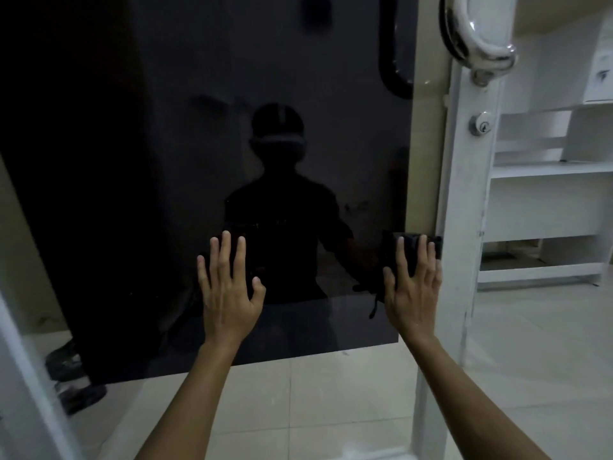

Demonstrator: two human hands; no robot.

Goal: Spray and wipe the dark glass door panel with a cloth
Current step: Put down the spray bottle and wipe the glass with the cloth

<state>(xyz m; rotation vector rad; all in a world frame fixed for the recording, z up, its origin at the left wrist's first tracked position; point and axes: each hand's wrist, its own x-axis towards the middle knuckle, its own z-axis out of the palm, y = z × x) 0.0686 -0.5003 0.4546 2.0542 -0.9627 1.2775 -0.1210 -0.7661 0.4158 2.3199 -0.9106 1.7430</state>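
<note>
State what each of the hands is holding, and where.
Right hand presses a dark cloth flat against the dark glass door panel; left hand holds nothing.

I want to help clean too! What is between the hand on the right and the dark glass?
A dark cloth, pressed flat against the glass door panel under the right hand. The head view shows it.

Home or small office entrance: dark glass door (232, 127), chrome handle (477, 31), tiled floor (530, 343), white shelving (547, 171).

Black glass panel (166, 161), black cloth (413, 250), white door frame (464, 210).
</note>
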